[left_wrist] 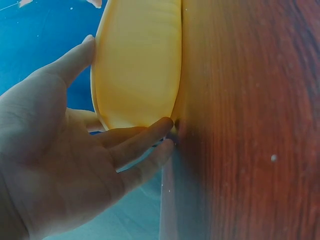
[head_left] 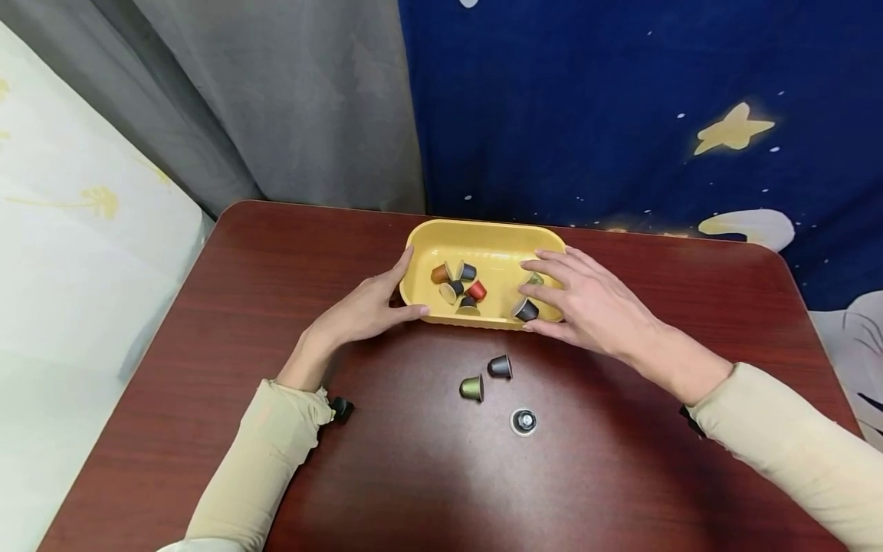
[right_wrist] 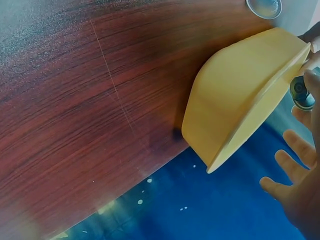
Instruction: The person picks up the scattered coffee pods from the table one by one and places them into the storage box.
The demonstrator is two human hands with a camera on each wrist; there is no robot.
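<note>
A yellow plastic bin (head_left: 476,228) sits near the table's far edge. My left hand (head_left: 366,307) holds its left end, thumb on the near side and fingers round the far corner. Over the bin's right part, my right hand (head_left: 596,303) pinches a dark coffee capsule (right_wrist: 300,92) between thumb and index finger. A pale green capsule (head_left: 535,279) lies partly hidden under those fingers. At the bin's left lie several capsules, among them an orange one (head_left: 440,274), a red one (head_left: 477,290) and a blue-grey one (head_left: 467,271).
In front of the bin, on the dark red table (head_left: 386,475), lie a black capsule (head_left: 500,366), a green capsule (head_left: 472,388) and a silver capsule (head_left: 523,422) standing on its rim. Grey and blue curtains (head_left: 552,100) hang behind the table.
</note>
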